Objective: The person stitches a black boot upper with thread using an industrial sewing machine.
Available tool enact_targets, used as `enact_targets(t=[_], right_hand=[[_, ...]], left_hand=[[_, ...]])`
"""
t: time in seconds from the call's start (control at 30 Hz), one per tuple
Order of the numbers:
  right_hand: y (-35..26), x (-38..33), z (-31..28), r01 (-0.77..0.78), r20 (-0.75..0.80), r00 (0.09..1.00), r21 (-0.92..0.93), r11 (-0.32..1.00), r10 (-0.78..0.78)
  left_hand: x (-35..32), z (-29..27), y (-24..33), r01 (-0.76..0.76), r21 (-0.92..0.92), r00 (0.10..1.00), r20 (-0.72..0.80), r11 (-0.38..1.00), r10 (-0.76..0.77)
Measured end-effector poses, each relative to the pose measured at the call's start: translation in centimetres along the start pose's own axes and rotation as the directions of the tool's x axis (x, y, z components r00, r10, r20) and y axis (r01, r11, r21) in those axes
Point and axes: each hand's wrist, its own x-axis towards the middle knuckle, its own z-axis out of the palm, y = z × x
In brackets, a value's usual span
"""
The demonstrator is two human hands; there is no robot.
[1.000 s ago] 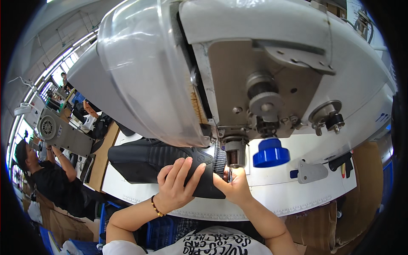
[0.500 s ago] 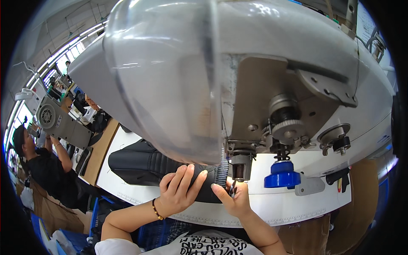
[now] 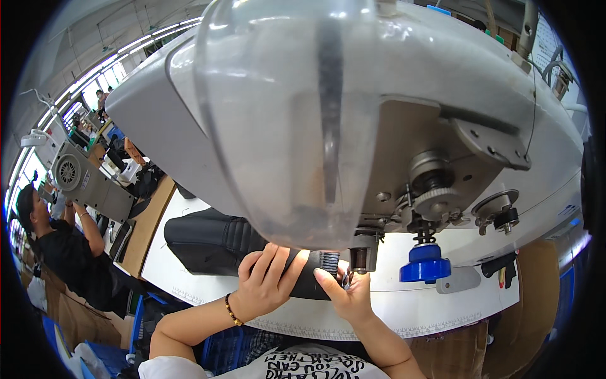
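A black, leather-like padded piece with stitched seams lies under the head of a white sewing machine. My left hand holds its near edge, fingers stretched over the top and thumb hidden. My right hand is closed at the piece's right end, its thumb beside a short dark ribbed strip. A small dark metal tool shows between the right thumb and fingers, too small to name surely. Just above this hand hangs the machine's presser area; the clear plastic guard covers part of the piece.
A blue knob hangs under the machine, right of my hands. The white table carries a ruler scale along its near edge. Black-handled tools lie at the right. A person in black works at another machine on the left.
The machine head and clear guard appear further right in the view, and the guard hides more of the ribbed strip. Both hands stay almost in place on the black piece.
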Motion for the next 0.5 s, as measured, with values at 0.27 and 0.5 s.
enact_targets(t=[0.27,0.5], right_hand=[[-3.5,0.2,-4.0,0.197,0.057,0.968,-0.773,0.603,-0.244],[-5.6,2.6,-4.2,0.517,0.413,0.827,-0.826,0.226,-0.381]], left_hand=[[-0.1,0.2,-0.1,0.032,-0.038,0.999,-0.018,0.999,-0.033],[-0.4,0.4,-0.2,0.048,-0.055,0.999,-0.022,0.997,-0.050]])
